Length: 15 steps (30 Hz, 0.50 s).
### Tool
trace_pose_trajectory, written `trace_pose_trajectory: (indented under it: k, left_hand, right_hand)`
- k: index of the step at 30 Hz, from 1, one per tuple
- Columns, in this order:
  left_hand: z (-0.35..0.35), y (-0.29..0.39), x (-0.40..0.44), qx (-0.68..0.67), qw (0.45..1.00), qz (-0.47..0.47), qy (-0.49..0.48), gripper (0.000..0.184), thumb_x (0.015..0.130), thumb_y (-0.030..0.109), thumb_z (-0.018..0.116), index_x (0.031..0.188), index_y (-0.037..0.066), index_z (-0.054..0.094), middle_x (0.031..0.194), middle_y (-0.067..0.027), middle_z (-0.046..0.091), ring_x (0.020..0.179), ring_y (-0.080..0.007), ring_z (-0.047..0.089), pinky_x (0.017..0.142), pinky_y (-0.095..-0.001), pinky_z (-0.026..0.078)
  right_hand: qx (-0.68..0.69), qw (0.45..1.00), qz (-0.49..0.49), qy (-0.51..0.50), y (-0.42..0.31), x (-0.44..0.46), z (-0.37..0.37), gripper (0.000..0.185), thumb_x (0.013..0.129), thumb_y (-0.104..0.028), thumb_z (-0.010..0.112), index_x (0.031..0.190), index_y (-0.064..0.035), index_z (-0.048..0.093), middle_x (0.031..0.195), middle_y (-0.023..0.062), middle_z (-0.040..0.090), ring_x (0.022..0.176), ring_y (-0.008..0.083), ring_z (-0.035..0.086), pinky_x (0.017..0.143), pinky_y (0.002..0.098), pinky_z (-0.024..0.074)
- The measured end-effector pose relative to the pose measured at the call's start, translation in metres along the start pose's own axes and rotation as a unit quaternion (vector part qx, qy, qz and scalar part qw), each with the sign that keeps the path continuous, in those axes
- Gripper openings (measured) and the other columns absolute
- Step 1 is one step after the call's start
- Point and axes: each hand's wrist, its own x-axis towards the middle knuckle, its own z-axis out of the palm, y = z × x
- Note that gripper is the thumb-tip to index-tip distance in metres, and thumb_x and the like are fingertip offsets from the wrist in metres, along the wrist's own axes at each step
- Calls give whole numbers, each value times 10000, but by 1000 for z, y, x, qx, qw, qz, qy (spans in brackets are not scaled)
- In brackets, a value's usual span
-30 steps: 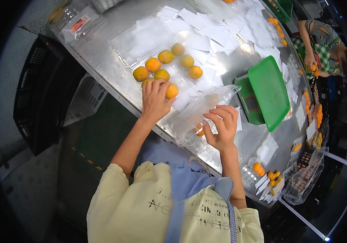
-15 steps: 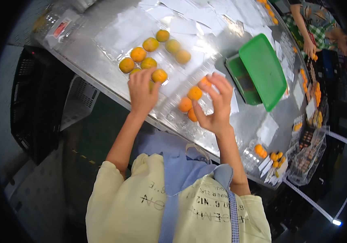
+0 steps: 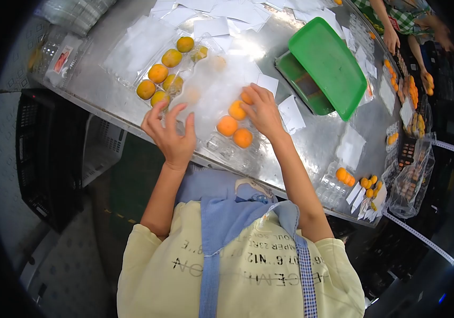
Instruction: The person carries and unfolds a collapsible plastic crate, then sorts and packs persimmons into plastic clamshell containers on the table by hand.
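Note:
My left hand (image 3: 171,135) is open with fingers spread, at the near corner of a clear plastic tray of yellow-green mandarins (image 3: 158,73). Its fingertips are close to the nearest fruit and the edge of a whitish translucent sheet (image 3: 214,87). That sheet covers the tray's right side, with some fruit showing faintly through it. My right hand (image 3: 263,114) has its thumb and fingers closed around an orange mandarin (image 3: 246,98), partly hidden by them. Beside it, more orange mandarins (image 3: 227,126) sit in a clear plastic tray (image 3: 226,147).
A green basket (image 3: 304,79) with a green lid (image 3: 328,66) tilted on it stands to the right. White paper sheets (image 3: 232,13) lie at the back. Clear packaging (image 3: 60,58) stands far left, black crates (image 3: 41,159) below. Another person's hand (image 3: 391,40) is at upper right.
The whitish sheet now lies over the right part of the yellow-green mandarins. My left hand has come off the fruit and spread; my right fingers have closed in on a mandarin. The view has shifted.

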Motion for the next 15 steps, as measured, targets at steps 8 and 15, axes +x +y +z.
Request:
trace_pose_trajectory:
  k: [8,15]
  left_hand:
    - [18,-20,14,-12,995,-74,-71,338,736,52,662,1068,90,611,1246,-128,449,1191,-328,355,1006,-441,305]
    - [28,10,-6,-59,994,17,-93,301,748,55,652,1044,87,612,1214,-128,460,1158,-335,377,982,-433,319]
  right_hand:
    - [-38,993,110,10,19,-16,-26,399,755,-175,681,1130,-73,591,1096,128,550,1029,318,506,880,383,440]
    - [26,983,179,22,60,-52,-43,469,716,-199,720,1134,-39,582,1055,157,559,942,302,552,822,369,464]
